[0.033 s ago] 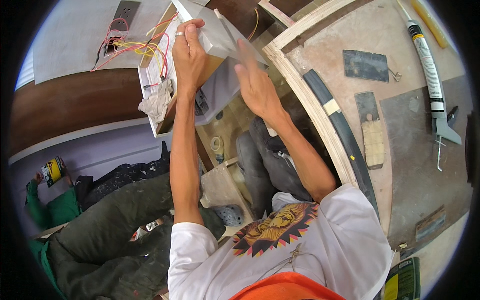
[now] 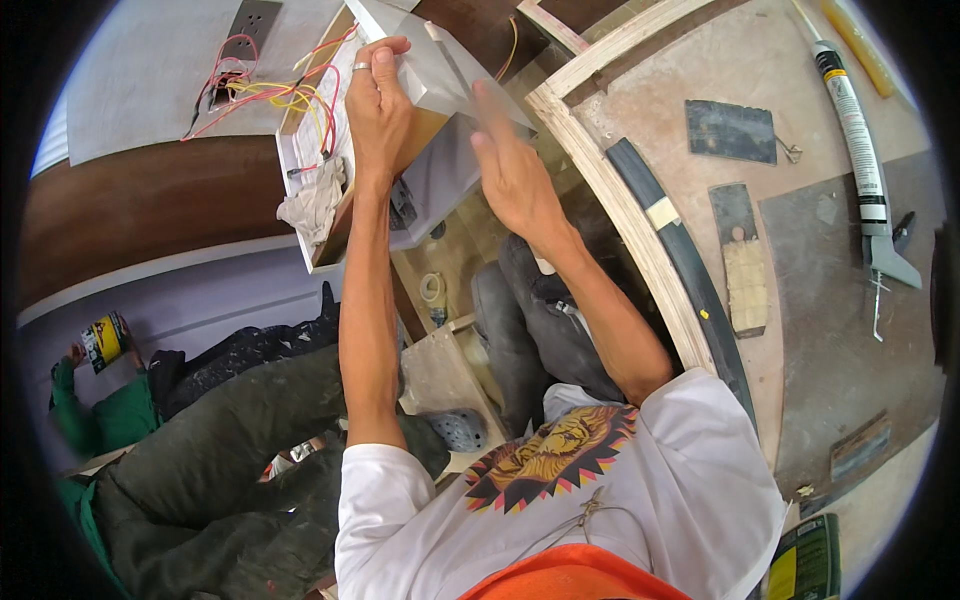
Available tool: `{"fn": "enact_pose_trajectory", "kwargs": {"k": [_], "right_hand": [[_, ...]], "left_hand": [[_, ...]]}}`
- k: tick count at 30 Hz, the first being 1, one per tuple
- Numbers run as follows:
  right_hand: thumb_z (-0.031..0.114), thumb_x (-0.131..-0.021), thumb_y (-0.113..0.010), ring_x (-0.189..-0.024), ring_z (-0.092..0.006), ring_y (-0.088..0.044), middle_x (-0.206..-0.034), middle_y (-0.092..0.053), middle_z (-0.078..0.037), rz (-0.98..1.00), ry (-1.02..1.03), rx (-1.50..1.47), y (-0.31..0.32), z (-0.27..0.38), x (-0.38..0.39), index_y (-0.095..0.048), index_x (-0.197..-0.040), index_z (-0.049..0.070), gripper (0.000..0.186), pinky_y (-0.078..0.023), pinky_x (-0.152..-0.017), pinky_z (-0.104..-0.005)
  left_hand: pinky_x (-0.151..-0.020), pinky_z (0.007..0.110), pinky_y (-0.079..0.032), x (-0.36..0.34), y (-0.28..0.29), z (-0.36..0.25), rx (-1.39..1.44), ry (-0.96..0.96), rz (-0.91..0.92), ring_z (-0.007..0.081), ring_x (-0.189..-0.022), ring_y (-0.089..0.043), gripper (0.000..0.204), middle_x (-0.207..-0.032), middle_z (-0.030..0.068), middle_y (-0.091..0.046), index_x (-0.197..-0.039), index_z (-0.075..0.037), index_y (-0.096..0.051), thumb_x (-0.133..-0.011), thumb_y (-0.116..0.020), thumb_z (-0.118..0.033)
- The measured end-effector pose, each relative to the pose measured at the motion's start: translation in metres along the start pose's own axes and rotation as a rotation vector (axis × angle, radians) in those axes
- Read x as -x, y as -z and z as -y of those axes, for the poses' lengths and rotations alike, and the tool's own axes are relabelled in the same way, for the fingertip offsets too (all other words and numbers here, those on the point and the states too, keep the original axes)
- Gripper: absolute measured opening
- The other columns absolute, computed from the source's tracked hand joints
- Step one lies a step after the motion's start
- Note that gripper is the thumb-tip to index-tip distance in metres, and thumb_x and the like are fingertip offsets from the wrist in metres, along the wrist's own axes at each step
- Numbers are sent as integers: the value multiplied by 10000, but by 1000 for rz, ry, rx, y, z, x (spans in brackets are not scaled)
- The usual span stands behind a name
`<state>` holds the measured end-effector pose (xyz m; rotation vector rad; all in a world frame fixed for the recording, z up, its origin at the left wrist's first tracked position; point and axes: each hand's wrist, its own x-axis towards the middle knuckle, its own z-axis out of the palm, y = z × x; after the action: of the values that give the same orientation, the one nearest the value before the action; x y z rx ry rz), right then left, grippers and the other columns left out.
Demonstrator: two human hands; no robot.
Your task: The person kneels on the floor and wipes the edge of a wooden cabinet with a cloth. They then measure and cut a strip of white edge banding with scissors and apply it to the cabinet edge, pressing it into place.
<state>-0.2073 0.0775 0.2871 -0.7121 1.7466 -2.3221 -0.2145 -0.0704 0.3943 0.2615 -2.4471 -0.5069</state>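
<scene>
My left hand [image 2: 378,112], with a ring on one finger, is closed over the edge of a pale box-like panel unit [image 2: 430,85] at the top centre. To its right, my right hand [image 2: 518,185] is held beside the unit's right side. Its index finger is stretched out, smeared by motion, and the thumb stands apart from it. I see nothing in this hand, though its palm side is partly hidden. Loose red and yellow wires [image 2: 290,100] hang left of my left hand, above a crumpled pale cloth [image 2: 318,205].
At right, a curved wooden frame [image 2: 625,180] borders a worktop with a caulking gun [image 2: 855,140], a dark flat piece [image 2: 730,130] and a sanding block [image 2: 745,285]. At left, another person in green [image 2: 100,415] holds a can [image 2: 107,342]. A wall socket [image 2: 252,30] is at top left.
</scene>
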Motion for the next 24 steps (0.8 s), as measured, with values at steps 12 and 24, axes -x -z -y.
{"fn": "enact_pose_trajectory", "kwargs": {"k": [12, 24], "right_hand": [[172, -1059, -498, -980, -494, -644, -1058, -675, -295, 89, -4, 85, 5, 6, -12, -344, -1594, 285, 569, -504, -869, -522], [193, -987, -600, -1213, -289, -626, -1310, -658, -203, 92, -94, -113, -2, 19, -26, -476, -1498, 34, 549, -465, -1038, -379]], "left_hand": [[-989, 410, -497, -2, -8, 21, -14, 2, -25, 350, -1119, -672, 266, -1159, 223, -701, -1208, 42, -617, -1020, -479, -86], [-931, 441, -508, -4, -4, 20, 9, -20, -106, 395, -1049, -674, 241, -1092, 238, -701, -1138, 38, -628, -1014, -472, -97]]}}
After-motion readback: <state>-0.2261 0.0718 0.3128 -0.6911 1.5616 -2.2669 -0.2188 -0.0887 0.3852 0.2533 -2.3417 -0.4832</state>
